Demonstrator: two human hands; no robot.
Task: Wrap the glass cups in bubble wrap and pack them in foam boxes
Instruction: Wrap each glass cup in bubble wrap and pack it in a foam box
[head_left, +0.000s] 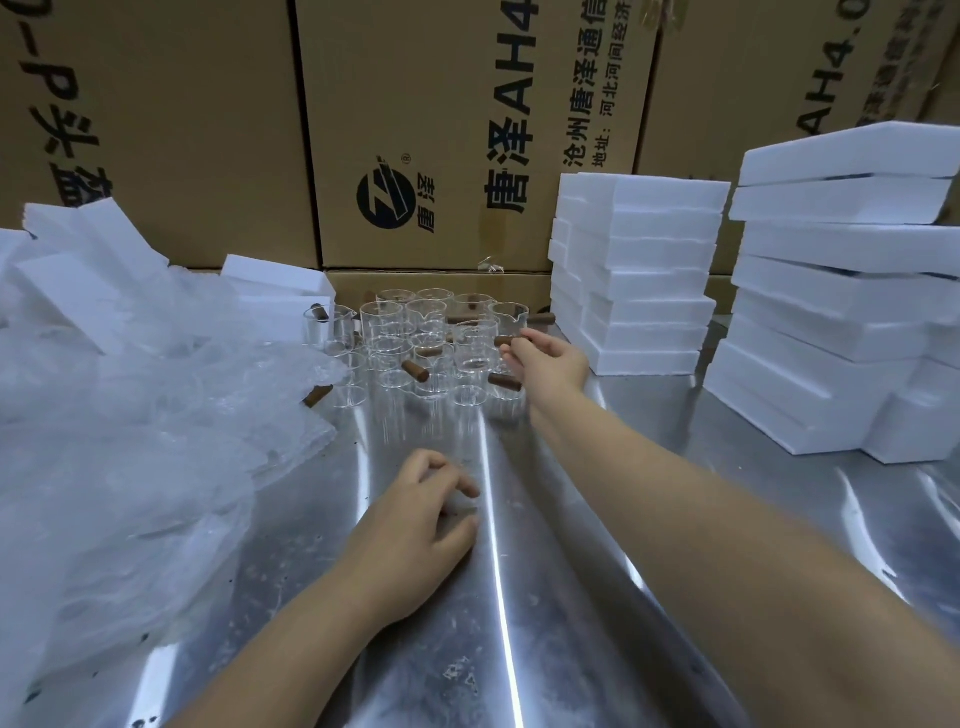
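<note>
Pick-up step: a glass cup (472, 343) is being pinched by its wooden handle (503, 341) at the right hand's (545, 356) fingertips; the left hand (415, 519) is being rested, loosely curled and empty, on the table (441, 649); next, a lift clear of neighbouring cups is probably being called for, towards the bubble wrap (130, 441) left of the fingers.

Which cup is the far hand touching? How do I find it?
On the steel table, find the cluster of glass cups. At its right side, toward the foam boxes, stands the cup whose brown handle the right hand pinches; no other cup is touched.
</note>
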